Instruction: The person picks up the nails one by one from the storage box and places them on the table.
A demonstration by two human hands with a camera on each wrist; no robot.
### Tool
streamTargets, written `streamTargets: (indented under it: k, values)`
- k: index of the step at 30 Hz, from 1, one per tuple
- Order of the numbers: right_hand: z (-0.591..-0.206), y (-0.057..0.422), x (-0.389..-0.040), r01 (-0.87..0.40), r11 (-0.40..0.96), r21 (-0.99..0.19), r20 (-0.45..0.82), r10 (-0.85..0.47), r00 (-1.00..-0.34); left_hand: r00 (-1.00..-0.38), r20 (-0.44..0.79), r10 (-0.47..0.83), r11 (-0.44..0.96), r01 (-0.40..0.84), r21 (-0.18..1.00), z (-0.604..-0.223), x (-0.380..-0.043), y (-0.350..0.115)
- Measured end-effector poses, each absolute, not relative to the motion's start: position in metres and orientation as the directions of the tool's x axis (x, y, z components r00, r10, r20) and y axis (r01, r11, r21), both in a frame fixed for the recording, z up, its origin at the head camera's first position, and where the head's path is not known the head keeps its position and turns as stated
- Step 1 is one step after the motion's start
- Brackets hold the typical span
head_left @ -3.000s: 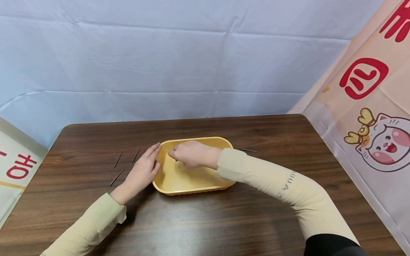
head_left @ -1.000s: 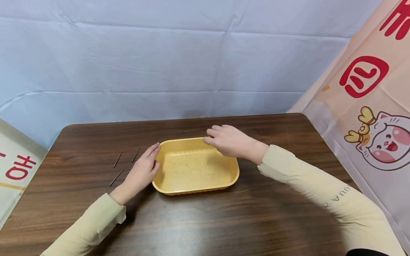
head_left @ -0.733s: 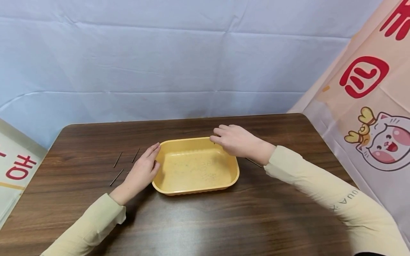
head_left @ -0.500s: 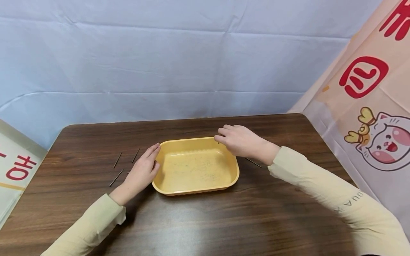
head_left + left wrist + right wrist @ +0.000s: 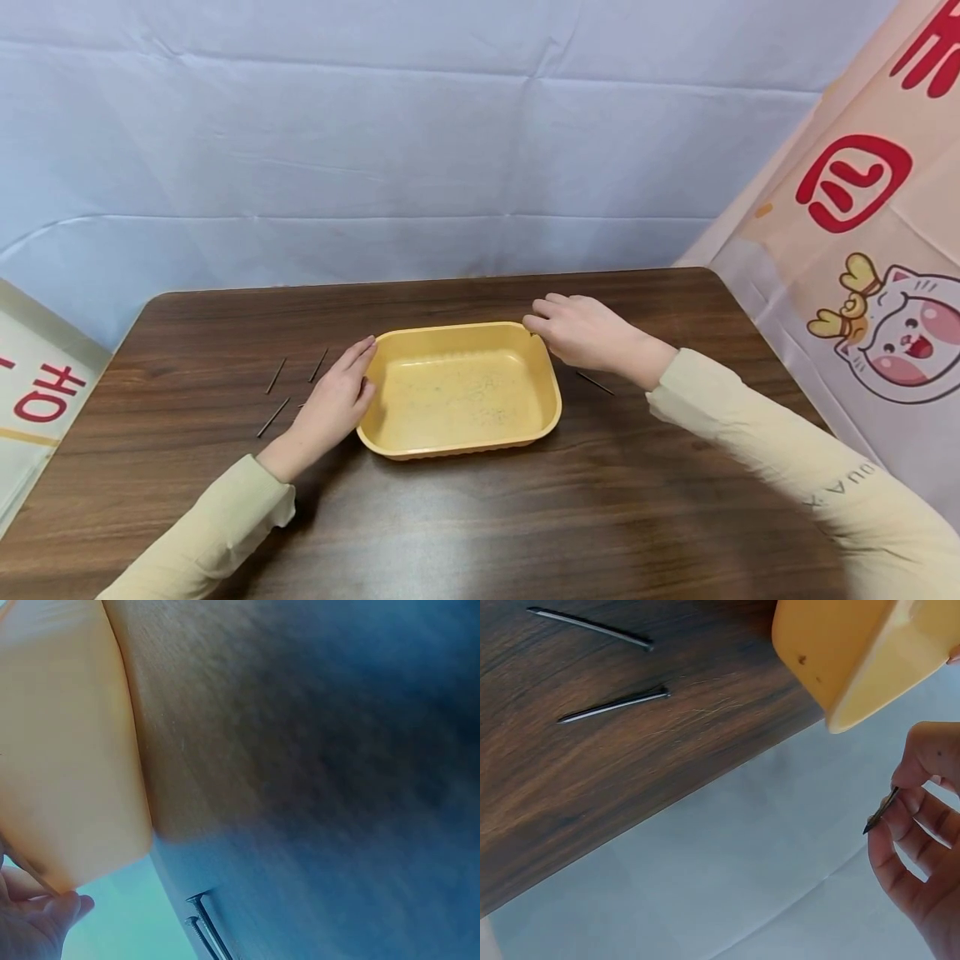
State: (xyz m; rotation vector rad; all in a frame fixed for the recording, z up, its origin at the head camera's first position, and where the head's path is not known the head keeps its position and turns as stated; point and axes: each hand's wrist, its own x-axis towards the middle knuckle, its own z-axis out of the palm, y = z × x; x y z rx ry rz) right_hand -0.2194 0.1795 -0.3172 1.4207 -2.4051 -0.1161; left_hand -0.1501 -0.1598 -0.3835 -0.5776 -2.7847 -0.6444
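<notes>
A shallow yellow tray (image 5: 450, 400) with a speckled, scuffed floor stands mid-table. At its left end, my left hand (image 5: 330, 400) grips the rim. The left wrist view shows fingertips (image 5: 79, 901) at the rim. My right hand (image 5: 585, 332) hovers by the tray's far right corner. In the right wrist view its thumb and fingers pinch a short dark nail (image 5: 881, 810), tip pointing down; the fingers hide part of it. One nail (image 5: 595, 383) lies right of the tray. The right wrist view shows another nail (image 5: 613, 703) there, which the right hand hides in the head view.
Several nails lie left of the tray, among them one nail (image 5: 275, 375) and one nail (image 5: 273, 417); the left hand partly covers another. The dark wood table (image 5: 480, 533) ends at a pale cloth backdrop (image 5: 375, 167). A printed banner (image 5: 885, 292) hangs at right.
Three seconds ago my right hand was down inside the tray. It came out to the far rim and slid right along it to the corner. The left hand and tray stay put.
</notes>
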Motion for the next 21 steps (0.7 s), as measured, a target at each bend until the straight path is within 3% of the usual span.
streamTargets:
  k: [12, 21]
  values:
    - [-0.324, 0.200, -0.220, -0.824, 0.530, 0.202, 0.263, -0.840, -0.475, -0.884, 0.337, 0.324, 0.820, 0.440, 0.367, -0.385, -0.150, -0.160]
    - [-0.328, 0.217, -0.218, -0.776, 0.605, 0.177, 0.243, -0.791, -0.562, -0.886, 0.332, 0.324, 0.823, 0.437, 0.363, -0.385, -0.150, -0.161]
